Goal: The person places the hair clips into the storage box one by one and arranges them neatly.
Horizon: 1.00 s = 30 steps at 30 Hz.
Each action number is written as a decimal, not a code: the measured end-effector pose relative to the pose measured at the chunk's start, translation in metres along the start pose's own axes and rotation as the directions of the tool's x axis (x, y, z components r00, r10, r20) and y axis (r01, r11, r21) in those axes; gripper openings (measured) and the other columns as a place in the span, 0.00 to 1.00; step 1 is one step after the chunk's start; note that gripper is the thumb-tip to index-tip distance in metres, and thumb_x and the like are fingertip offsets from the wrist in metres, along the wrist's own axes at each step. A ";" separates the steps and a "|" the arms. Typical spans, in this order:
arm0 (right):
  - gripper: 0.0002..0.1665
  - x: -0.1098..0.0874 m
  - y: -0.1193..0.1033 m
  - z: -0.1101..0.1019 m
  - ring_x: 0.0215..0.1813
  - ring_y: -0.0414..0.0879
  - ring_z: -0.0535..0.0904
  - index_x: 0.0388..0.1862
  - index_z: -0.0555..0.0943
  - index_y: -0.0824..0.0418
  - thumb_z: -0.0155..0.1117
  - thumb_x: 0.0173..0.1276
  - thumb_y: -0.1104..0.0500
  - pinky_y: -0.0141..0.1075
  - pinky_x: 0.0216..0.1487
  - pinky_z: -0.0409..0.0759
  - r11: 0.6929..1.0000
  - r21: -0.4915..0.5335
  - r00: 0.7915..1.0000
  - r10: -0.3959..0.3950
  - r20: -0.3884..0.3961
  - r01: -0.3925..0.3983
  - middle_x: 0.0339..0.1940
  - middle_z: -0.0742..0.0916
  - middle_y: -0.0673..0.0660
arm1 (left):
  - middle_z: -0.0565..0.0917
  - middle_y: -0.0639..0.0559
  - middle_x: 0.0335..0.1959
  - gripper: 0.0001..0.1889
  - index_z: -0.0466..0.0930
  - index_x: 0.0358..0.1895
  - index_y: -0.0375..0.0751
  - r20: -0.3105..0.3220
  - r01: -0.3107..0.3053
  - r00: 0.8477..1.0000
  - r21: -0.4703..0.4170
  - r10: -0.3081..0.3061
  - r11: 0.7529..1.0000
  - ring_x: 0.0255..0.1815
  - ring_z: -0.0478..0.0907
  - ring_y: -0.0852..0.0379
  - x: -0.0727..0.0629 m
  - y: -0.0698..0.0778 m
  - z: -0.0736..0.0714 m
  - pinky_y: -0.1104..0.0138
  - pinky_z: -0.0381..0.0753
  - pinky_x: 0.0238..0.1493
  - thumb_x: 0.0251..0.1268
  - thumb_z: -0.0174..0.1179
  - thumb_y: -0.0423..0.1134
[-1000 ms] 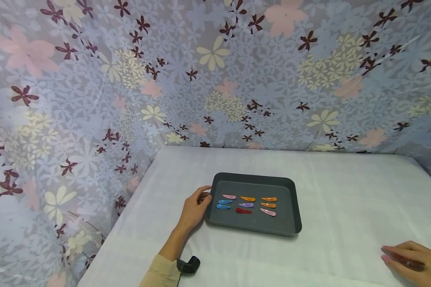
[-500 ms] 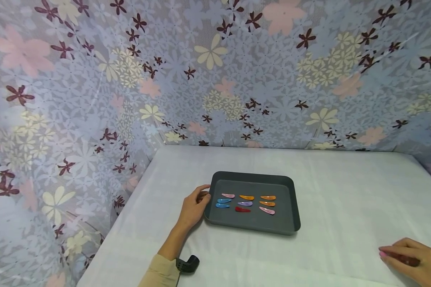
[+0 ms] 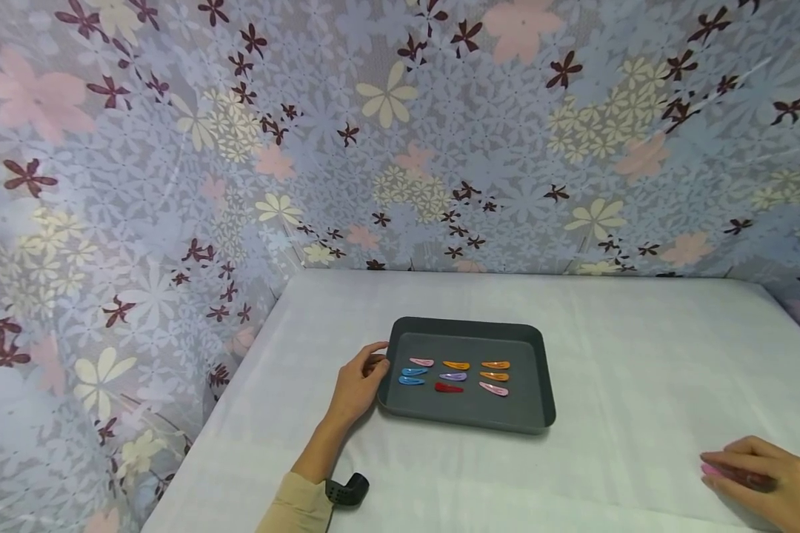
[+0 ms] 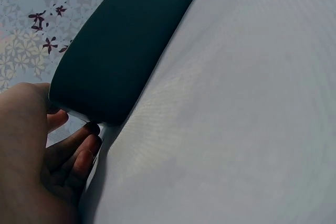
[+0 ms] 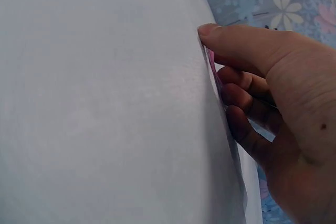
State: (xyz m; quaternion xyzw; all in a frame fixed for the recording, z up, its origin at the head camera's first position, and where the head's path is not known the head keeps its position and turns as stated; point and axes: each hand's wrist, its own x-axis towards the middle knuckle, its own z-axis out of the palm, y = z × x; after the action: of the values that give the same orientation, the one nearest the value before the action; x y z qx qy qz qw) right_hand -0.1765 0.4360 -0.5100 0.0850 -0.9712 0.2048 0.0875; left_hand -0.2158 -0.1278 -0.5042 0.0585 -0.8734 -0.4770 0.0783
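Observation:
A dark grey tray (image 3: 467, 418) lies on the white-covered table. Inside are several snap hair clips in rough rows: blue clips (image 3: 411, 381), orange clips (image 3: 456, 366), pink clips (image 3: 493, 389), a purple clip (image 3: 453, 377) and a red clip (image 3: 449, 388). At its left end my left hand (image 3: 360, 381) touches the outer wall with thumb and index finger, the other fingers loosely bent. Far to the right, low over the table, my right hand (image 3: 767, 474) pinches a small bright pink piece (image 5: 211, 56) between thumb and fingertips. The fingers mostly hide it, so its kind cannot be told.
White cloth covers the table (image 3: 627, 370). Behind it and to the left hangs a floral curtain (image 3: 333, 148). A black band with a small device (image 3: 348, 490) sits on my left wrist, by the beige sleeve (image 3: 296, 507).
My right hand has shifted slightly left and up in the head view, its fingers closer round the pink piece. The left hand stays at the tray, and the clips lie as before.

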 end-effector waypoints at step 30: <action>0.10 0.006 -0.013 0.000 0.23 0.21 0.64 0.22 0.88 0.58 0.80 0.38 0.58 0.19 0.24 0.63 0.997 -0.025 0.996 -0.080 -0.027 0.080 0.22 0.81 0.42 | 0.84 0.56 0.48 0.18 0.74 0.59 0.62 -0.005 -0.019 1.000 0.007 0.019 1.000 0.44 0.80 0.61 0.003 -0.005 0.000 0.62 0.76 0.50 0.66 0.54 0.49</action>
State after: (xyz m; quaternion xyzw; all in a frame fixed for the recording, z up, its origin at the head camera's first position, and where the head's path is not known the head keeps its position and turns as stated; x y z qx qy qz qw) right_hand -0.1800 0.4236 -0.5039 0.1198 -0.9680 0.1907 0.1105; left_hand -0.2186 -0.1310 -0.5082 0.0517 -0.8754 -0.4731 0.0849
